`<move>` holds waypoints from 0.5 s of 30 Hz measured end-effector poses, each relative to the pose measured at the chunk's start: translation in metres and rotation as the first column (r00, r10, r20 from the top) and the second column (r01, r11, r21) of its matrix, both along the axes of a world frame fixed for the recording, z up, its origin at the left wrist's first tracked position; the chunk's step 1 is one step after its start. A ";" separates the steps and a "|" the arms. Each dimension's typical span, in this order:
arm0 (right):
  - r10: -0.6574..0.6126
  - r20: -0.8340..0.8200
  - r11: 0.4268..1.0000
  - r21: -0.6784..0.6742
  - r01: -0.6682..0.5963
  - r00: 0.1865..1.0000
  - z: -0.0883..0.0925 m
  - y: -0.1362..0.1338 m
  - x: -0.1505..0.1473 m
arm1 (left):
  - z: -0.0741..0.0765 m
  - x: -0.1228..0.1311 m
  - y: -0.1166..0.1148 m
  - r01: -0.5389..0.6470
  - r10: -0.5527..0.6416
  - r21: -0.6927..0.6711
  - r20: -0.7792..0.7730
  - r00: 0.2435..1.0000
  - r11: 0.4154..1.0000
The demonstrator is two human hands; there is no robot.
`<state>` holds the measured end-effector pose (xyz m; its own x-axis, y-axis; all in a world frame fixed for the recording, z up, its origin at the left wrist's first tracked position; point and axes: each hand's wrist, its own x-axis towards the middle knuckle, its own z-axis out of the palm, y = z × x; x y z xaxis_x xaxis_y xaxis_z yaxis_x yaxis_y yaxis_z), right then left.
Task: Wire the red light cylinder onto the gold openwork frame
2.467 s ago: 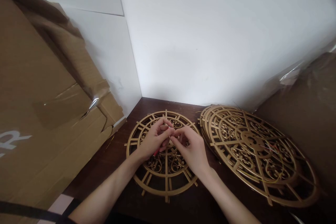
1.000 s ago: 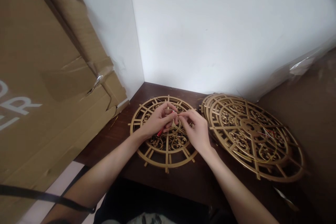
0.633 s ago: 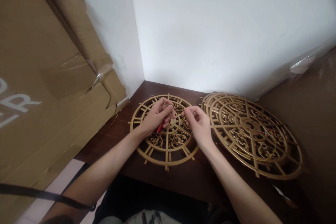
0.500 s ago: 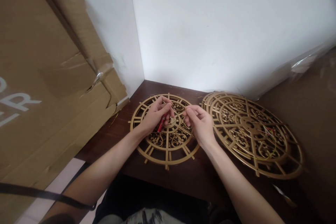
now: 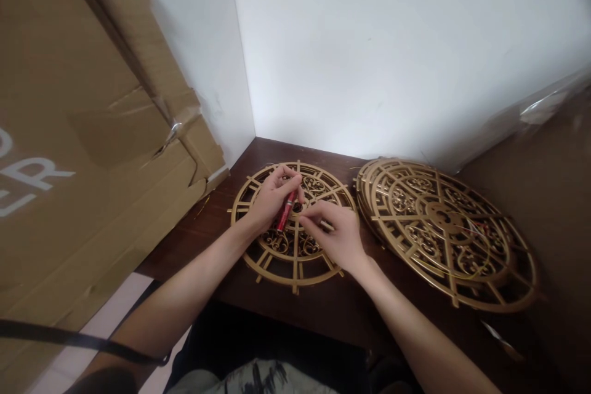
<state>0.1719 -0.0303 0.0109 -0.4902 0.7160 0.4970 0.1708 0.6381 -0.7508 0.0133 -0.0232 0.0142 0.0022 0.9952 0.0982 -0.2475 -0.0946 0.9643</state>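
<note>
My left hand [image 5: 277,197] is closed around a slim red pen-like tool [image 5: 285,215], which points down toward me. Its exact kind is not clear. Just to the right, my right hand [image 5: 339,231] pinches thumb and forefinger together near the tool; what lies between those fingertips is too small to make out. Both hands are above a round gold openwork panel [image 5: 295,271] with spokes, rings and scrollwork, lying flat on the dark table. The hands cover part of its upper left and right side.
More gold openwork panels [image 5: 455,286] are stacked to the right, with yellow and red wires [image 5: 487,252] on top. A thin pale object [image 5: 501,340] lies at the table's lower right. Cardboard [image 5: 92,154] stands on the left, more cardboard [image 5: 563,197] on the right, and a white wall [image 5: 369,61] behind.
My right hand has moved left and toward me, its fingertips now lower and closer to the red tool. My left hand stays nearly in place, with more of the tool showing.
</note>
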 end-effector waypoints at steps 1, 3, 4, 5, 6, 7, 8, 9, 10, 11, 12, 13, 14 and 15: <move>0.032 0.019 0.998 0.058 -0.033 0.999 -0.002 -0.001 -0.001 | -0.001 -0.001 0.001 -0.016 0.016 -0.008 -0.008 1.000 1.000; 0.091 0.022 0.987 0.132 -0.093 0.996 -0.005 -0.002 -0.003 | -0.004 -0.002 0.002 -0.060 0.059 -0.029 -0.032 0.998 0.998; 0.108 0.016 0.982 0.154 -0.110 0.994 -0.007 -0.003 -0.004 | -0.005 -0.002 0.002 -0.082 0.080 -0.039 -0.045 0.996 0.996; 0.117 0.010 0.978 0.171 -0.117 0.993 -0.008 -0.003 -0.004 | -0.006 -0.003 0.003 -0.103 0.100 -0.050 -0.054 0.993 0.993; 0.117 0.004 0.976 0.182 -0.116 0.993 -0.010 -0.003 -0.005 | -0.006 -0.003 0.003 -0.120 0.117 -0.057 -0.059 0.991 0.991; 0.114 0.002 0.975 0.190 -0.112 0.993 -0.011 -0.002 -0.005 | -0.007 -0.003 0.003 -0.134 0.131 -0.062 -0.057 0.990 0.989; 0.110 0.004 0.975 0.195 -0.109 0.994 -0.011 -0.002 -0.005 | -0.006 -0.003 0.004 -0.146 0.143 -0.065 -0.051 0.988 0.987; 0.107 0.005 0.974 0.198 -0.106 0.994 -0.012 -0.002 -0.004 | -0.006 -0.003 0.004 -0.155 0.152 -0.068 -0.043 0.987 0.986; 0.103 0.006 0.974 0.201 -0.103 0.995 -0.012 -0.002 -0.004 | -0.005 -0.003 0.004 -0.162 0.160 -0.075 -0.033 0.987 0.984; 0.102 0.008 0.974 0.201 -0.101 0.995 -0.012 -0.002 -0.004 | -0.004 -0.002 0.004 -0.168 0.166 -0.082 -0.024 0.986 0.982; 0.102 0.010 0.974 0.202 -0.102 0.995 -0.012 -0.001 -0.003 | -0.004 -0.002 0.004 -0.172 0.171 -0.089 -0.014 0.985 0.981; 0.103 0.013 0.974 0.204 -0.103 0.995 -0.012 -0.001 -0.003 | -0.003 -0.002 0.004 -0.174 0.174 -0.094 -0.004 0.985 0.980; 0.103 0.017 0.973 0.207 -0.104 0.995 -0.012 -0.001 -0.003 | -0.003 -0.002 0.004 -0.174 0.175 -0.094 0.006 0.984 0.980; 0.101 0.022 0.972 0.210 -0.103 0.995 -0.012 -0.001 -0.003 | -0.003 -0.002 0.004 -0.174 0.176 -0.090 0.016 0.984 0.981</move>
<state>0.1688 -0.0317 -0.0010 -0.5620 0.5416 0.6252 0.1044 0.7962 -0.5959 0.0113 -0.0193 0.0110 -0.1737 0.9848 0.0082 -0.2576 -0.0534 0.9648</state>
